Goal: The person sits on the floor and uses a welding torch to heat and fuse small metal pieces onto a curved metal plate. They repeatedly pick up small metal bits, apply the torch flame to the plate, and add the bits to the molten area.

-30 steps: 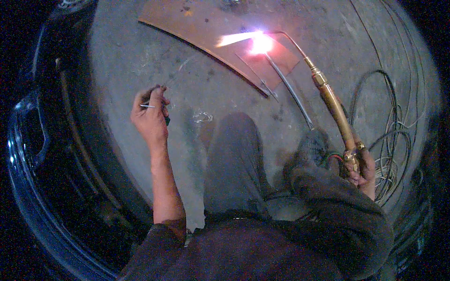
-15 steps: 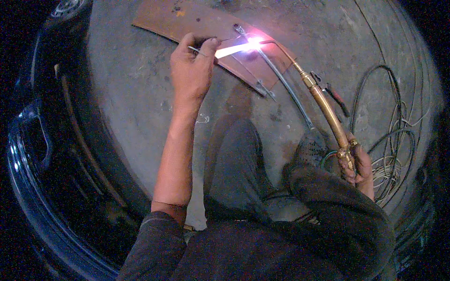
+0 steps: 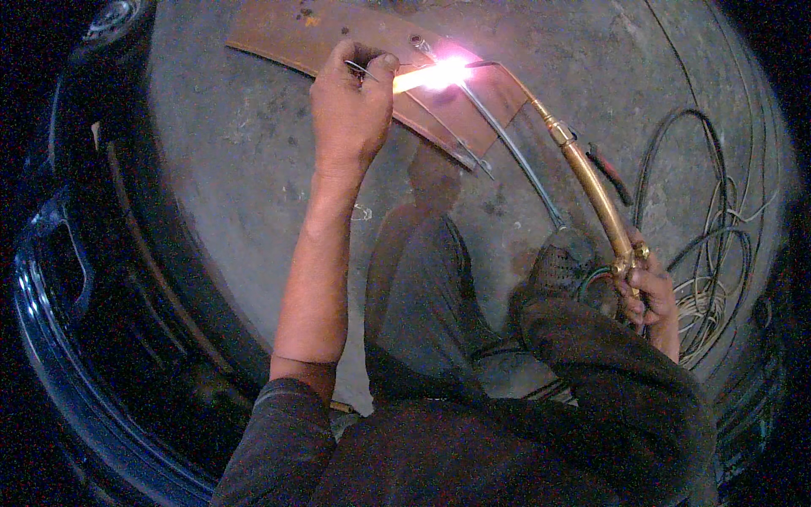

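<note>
Metal rod (image 3: 511, 149) lies right of left hand (image 3: 351, 110) — torch (image 3: 597, 188) in right hand (image 3: 650, 294).

Thin wire (image 3: 363, 71) and lit brass torch (image 3: 596, 188) in left and right hands (image 3: 351, 118), near rusty plate (image 3: 283, 34)

Metal plate (image 3: 274, 29) lies on floor (image 3: 220, 160) ahead, rod (image 3: 513, 150) across its right end. Left hand (image 3: 351, 114), wire (image 3: 358, 67) in it, is over plate's near edge. Torch (image 3: 598, 190) in right hand (image 3: 650, 291), cable coil (image 3: 699, 311) further right.
</note>
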Demonstrator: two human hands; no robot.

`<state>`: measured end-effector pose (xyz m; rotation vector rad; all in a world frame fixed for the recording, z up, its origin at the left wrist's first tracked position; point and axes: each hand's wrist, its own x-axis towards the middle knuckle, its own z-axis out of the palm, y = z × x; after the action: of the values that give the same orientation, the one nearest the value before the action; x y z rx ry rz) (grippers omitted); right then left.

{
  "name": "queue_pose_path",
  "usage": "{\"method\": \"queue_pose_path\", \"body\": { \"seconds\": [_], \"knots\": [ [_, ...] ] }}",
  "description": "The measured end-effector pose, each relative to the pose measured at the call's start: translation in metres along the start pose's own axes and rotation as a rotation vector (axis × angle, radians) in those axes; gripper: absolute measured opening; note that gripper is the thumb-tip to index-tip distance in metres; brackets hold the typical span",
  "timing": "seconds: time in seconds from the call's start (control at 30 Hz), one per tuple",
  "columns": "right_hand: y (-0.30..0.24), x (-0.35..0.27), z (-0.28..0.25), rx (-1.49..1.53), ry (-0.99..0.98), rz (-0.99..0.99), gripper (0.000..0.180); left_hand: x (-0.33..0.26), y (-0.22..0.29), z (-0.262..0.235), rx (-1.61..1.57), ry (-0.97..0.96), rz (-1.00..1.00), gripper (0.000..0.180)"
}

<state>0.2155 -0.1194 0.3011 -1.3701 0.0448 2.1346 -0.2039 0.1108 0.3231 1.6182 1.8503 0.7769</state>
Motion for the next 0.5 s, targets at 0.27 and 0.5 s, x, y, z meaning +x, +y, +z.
{"method": "queue_pose_path", "body": {
  "seconds": [0.27, 0.5],
  "knots": [
    [-0.006, 0.002, 0.009, -0.047, -0.078, 0.021, 0.085, -0.002, -0.008, 0.0, 0.007, 0.014, 0.042, 0.025],
    [-0.006, 0.0, 0.018, -0.077, -0.018, 0.023, 0.094, -0.006, -0.008, 0.003, 0.009, 0.021, 0.027, 0.026]
  ]
}}
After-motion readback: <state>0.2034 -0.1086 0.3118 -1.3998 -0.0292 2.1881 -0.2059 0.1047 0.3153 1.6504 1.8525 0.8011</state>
